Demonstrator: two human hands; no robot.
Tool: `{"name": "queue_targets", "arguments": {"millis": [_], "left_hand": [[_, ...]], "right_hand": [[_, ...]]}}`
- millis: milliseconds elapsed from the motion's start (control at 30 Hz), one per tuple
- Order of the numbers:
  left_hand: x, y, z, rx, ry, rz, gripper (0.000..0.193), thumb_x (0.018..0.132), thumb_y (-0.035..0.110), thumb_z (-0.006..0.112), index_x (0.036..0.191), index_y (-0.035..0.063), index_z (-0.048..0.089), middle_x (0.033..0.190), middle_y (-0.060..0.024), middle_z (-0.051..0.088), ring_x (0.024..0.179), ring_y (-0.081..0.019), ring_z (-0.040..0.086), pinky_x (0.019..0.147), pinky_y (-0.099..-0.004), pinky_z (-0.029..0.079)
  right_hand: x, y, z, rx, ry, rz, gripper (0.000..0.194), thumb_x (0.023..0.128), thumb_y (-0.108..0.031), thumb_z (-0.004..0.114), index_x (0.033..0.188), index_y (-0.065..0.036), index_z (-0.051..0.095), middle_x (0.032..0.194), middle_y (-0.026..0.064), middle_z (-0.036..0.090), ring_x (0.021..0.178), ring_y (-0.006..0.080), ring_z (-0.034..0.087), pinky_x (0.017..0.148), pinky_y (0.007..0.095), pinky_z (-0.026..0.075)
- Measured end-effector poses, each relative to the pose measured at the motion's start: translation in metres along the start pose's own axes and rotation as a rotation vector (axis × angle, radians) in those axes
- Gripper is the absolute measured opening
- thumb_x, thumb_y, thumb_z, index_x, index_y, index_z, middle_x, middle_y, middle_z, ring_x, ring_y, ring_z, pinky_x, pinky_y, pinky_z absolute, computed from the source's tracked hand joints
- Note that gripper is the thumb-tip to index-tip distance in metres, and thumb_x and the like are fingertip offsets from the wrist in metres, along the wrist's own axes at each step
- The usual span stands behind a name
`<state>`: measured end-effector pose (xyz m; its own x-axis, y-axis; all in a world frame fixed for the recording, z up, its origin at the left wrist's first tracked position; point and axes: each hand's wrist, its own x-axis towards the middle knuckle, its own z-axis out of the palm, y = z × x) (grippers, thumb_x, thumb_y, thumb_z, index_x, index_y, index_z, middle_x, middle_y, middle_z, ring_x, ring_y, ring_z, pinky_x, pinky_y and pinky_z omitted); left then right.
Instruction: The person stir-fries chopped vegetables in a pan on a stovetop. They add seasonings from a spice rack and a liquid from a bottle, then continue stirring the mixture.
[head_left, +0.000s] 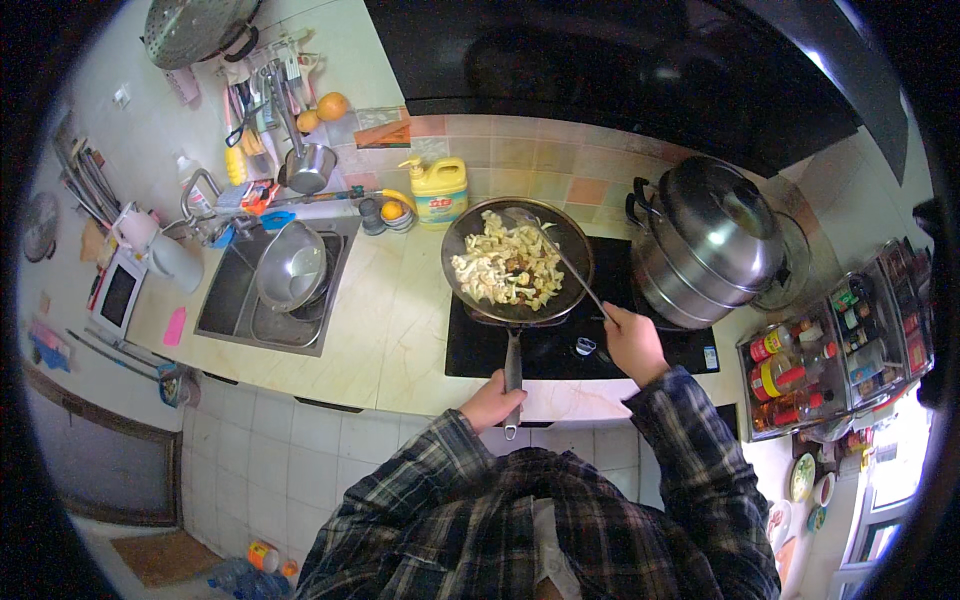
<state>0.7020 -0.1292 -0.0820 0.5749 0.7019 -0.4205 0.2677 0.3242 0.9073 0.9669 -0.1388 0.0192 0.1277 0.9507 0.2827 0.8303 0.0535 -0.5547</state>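
My left hand (493, 401) is closed around the handle of a dark frying pan (455, 289) over the left part of a black glass cooktop (480, 356). Pale cauliflower pieces (491, 262), with some browned bits among them, lie in the pan. In my right hand (634, 343) is the handle end of a long metal spatula or ladle (574, 270). Its head rests among the pieces at the pan's upper right, partly hidden by them.
A large lidded steel steamer pot (705, 247) occupies the cooktop's right side. Bottles in a rack (787, 375) stand further right. Left of the pan are a yellow detergent jug (439, 196) and a sink (225, 300) holding a metal bowl (291, 270). A range hood (600, 67) hangs above.
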Motion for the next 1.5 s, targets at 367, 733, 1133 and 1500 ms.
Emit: {"name": "queue_targets", "arguments": {"millis": [367, 733, 1133, 1500], "left_hand": [[-0.001, 0.003, 0.001, -0.013, 0.036, 0.014, 0.037, 0.087, 0.020, 0.058, 0.113, 0.0009, 0.039, 0.085, -0.0080, 0.055, 0.073, -0.0169, 0.057, 0.062, -0.0313, 0.048], [0.000, 0.001, 0.000, 0.029, 0.022, 0.045, 0.036, 0.087, 0.020, 0.058, 0.113, 0.0025, 0.040, 0.086, -0.0052, 0.053, 0.075, -0.0135, 0.054, 0.065, -0.0286, 0.047], [0.001, 0.002, -0.001, -0.021, -0.010, 0.042, 0.039, 0.088, 0.019, 0.059, 0.113, -0.0010, 0.037, 0.085, -0.0094, 0.057, 0.069, -0.0161, 0.058, 0.057, -0.0299, 0.048], [-0.001, 0.005, -0.004, -0.094, -0.045, -0.032, 0.030, 0.088, 0.020, 0.057, 0.108, 0.0040, 0.041, 0.081, -0.0084, 0.056, 0.073, -0.0157, 0.058, 0.060, -0.0307, 0.050]], "right_hand": [[-0.017, -0.038, -0.040, -0.661, -0.164, -0.450, 0.046, 0.074, -0.007, 0.056, 0.120, -0.011, 0.059, 0.077, 0.0074, 0.056, 0.067, 0.0243, 0.061, 0.059, 0.0356, 0.050], [-0.080, -0.061, -0.140, -0.033, -0.222, 0.072, 0.031, 0.083, -0.001, 0.057, 0.113, -0.002, 0.064, 0.080, 0.0213, 0.064, 0.068, 0.0300, 0.062, 0.065, 0.0341, 0.050], [-0.073, -0.025, -0.051, -0.308, -0.180, 0.014, 0.033, 0.084, -0.007, 0.054, 0.117, -0.007, 0.062, 0.076, 0.0185, 0.060, 0.069, 0.0350, 0.059, 0.061, 0.0423, 0.049], [-0.057, -0.029, -0.008, -0.484, -0.207, 0.009, 0.046, 0.083, -0.008, 0.049, 0.129, -0.011, 0.050, 0.082, 0.0138, 0.062, 0.064, 0.0298, 0.063, 0.052, 0.0407, 0.051]]}}
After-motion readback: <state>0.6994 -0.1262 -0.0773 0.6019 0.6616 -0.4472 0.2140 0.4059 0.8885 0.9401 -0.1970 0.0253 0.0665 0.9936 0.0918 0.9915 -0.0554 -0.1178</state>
